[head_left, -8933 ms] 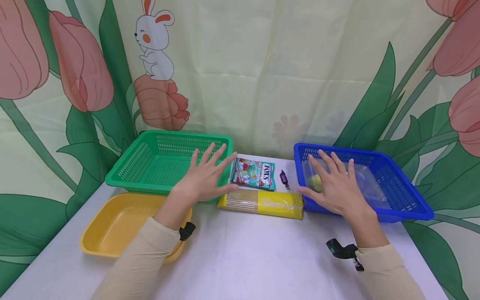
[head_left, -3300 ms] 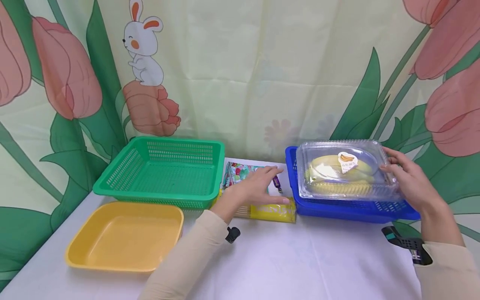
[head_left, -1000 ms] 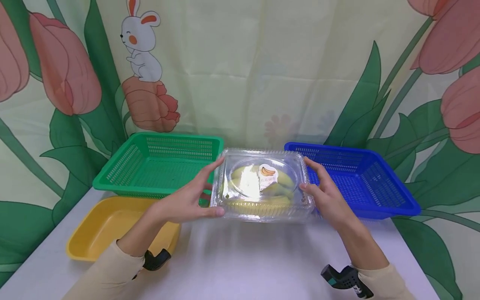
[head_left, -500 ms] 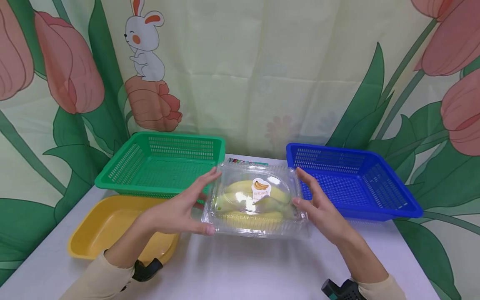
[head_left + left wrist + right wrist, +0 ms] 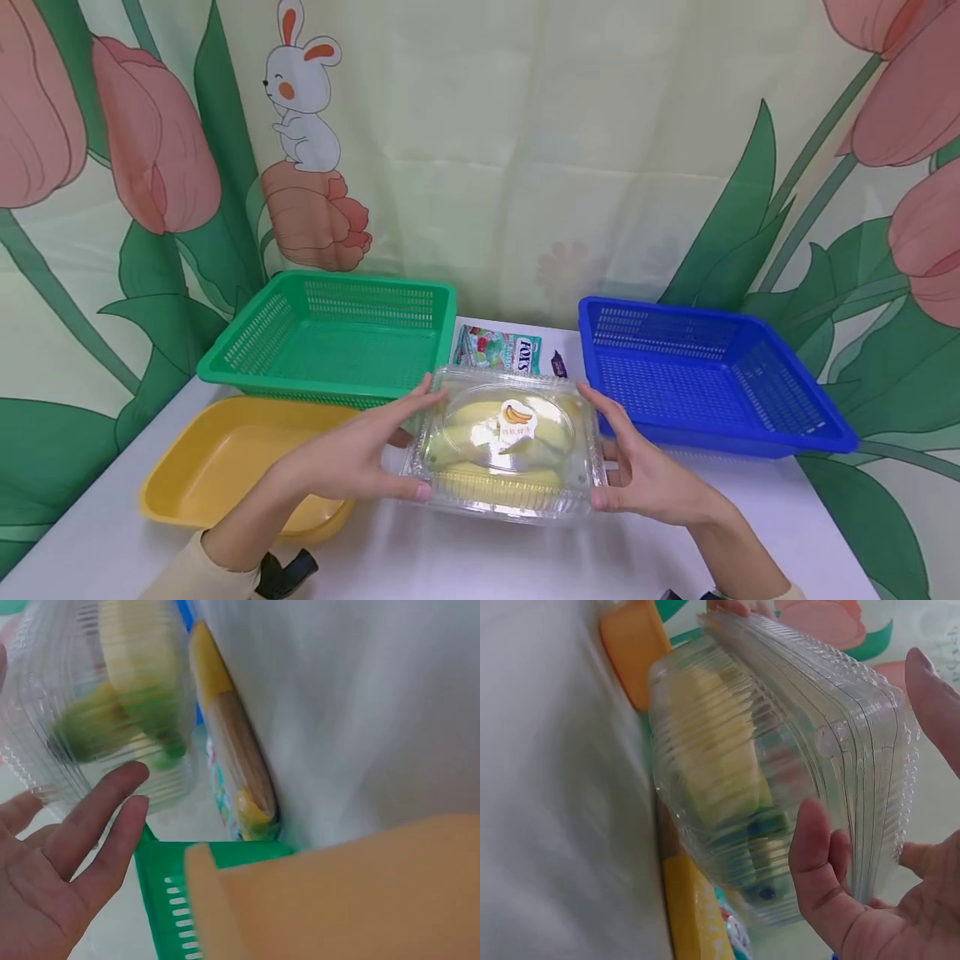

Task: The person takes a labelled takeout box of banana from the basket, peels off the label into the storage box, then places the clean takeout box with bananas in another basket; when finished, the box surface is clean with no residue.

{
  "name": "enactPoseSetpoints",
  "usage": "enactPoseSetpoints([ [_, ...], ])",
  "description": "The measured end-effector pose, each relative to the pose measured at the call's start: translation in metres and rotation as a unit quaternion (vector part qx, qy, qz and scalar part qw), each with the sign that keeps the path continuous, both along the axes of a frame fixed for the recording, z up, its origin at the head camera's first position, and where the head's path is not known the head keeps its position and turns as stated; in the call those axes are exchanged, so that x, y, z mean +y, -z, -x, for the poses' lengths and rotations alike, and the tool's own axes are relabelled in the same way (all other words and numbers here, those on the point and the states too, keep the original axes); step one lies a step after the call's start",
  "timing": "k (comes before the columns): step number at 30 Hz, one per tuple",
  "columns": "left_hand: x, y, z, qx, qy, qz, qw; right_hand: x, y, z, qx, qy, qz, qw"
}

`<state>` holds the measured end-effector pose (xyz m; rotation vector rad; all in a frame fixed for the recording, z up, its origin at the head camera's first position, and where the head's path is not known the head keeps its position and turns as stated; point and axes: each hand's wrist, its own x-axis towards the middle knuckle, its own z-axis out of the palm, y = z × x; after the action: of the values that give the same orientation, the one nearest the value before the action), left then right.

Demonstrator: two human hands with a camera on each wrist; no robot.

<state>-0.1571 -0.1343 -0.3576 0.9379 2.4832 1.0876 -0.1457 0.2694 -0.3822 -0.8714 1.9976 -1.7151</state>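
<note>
A clear plastic clamshell box with yellow-green bananas inside and a banana sticker on its lid is held in the air over the middle of the table. My left hand grips its left side, thumb at the near corner and fingers behind and under it. On the right side my right hand grips the box, thumb near the front corner, other fingers along the edge and underneath. A yellow spaghetti pack lies below; the box hides it in the head view. Behind the box are a FOX'S candy bag and a small purple-wrapped sweet.
A green mesh basket stands at the back left, with a yellow tub in front of it. The blue basket is at the back right. A printed curtain hangs behind the white table.
My right hand has lifted the banana box from the blue basket, and my left hand has joined it. Both hands have carried it left to the middle, then nearer me, uncovering the candy bag.
</note>
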Motion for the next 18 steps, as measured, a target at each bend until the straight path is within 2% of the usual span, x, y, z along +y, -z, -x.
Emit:
enactPoseSetpoints([
  [5, 0.001, -0.004, -0.003, -0.003, -0.004, -0.006, 1.0, 0.004, 0.004, -0.002, 0.012, -0.031, 0.007, 0.999],
  [9, -0.001, -0.004, -0.009, -0.002, -0.013, 0.001, 0.9999, 0.004, 0.002, -0.005, 0.023, -0.044, -0.022, 0.999],
  [13, -0.002, -0.004, -0.017, -0.002, -0.02, 0.007, 0.9998, 0.003, 0.001, -0.01, 0.023, -0.038, -0.067, 0.997],
  [18, 0.001, -0.005, -0.023, -0.01, -0.009, 0.009, 0.9999, 0.008, 0.001, -0.018, 0.011, -0.029, -0.105, 0.994],
])
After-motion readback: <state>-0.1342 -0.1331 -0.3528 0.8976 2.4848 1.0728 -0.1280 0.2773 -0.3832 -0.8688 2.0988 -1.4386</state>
